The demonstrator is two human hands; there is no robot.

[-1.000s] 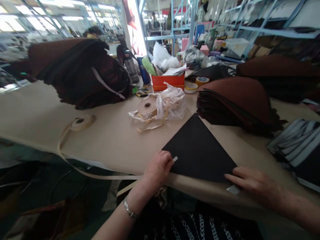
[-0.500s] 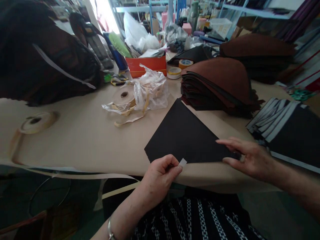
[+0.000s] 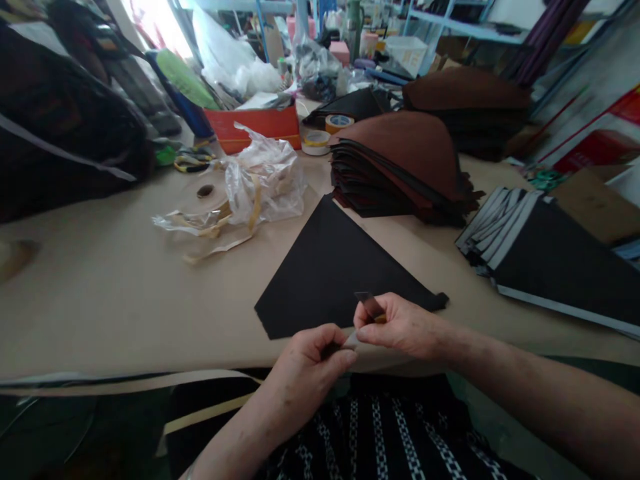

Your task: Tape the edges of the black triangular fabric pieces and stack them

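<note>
Black triangular sheet (image 3: 330, 270) lies flat on the worktop (image 3: 100, 313), just beyond the edge of the hands. The left hand (image 3: 310, 360) and right hand (image 3: 400, 327) are together, both pinching a narrow strip (image 3: 370, 305). Stacked brown pieces (image 3: 400, 160) sit far right.

Daylight is glaring through a window (image 3: 153, 23) at upper left, soft shadows are falling on the counter (image 3: 100, 313), and wide-angle distortion is bending the shelves (image 3: 463, 23) near the top edge.

blue metal shelves (image 3: 300, 17) at back w/ bright window (image 3: 153, 23) to l.
</note>
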